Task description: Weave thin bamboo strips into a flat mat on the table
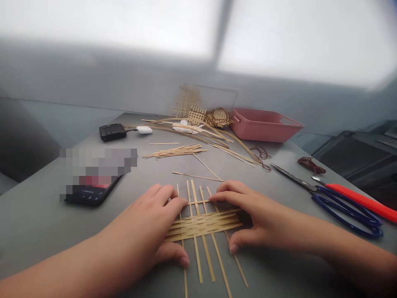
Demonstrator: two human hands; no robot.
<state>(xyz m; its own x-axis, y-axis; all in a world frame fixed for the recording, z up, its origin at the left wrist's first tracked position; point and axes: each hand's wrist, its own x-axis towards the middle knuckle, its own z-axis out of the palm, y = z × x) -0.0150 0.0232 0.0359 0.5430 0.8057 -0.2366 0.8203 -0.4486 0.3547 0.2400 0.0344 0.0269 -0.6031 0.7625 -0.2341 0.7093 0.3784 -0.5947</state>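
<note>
On the grey table before me lies a small bamboo weave (201, 225), flat crosswise strips laced through several long lengthwise ones. Its left side is under my left hand (164, 223), with the index fingertip on a thin crosswise strip (198, 202) beyond the woven band and the thumb at the near edge. My right hand (248, 215) spans the right side the same way, its index fingertip on the other end of that thin strip. Both hands curl around the weave and press it down. The palms hide the ends of the woven band.
A bundle of thin sticks (176, 151) lies ahead, with small woven pieces (219, 117) and a pink basket (263, 126) behind. Scissors (316, 188), a red-handled tool (356, 198) and brown cord (312, 164) are at right. A phone (96, 194) and black case (112, 132) sit left.
</note>
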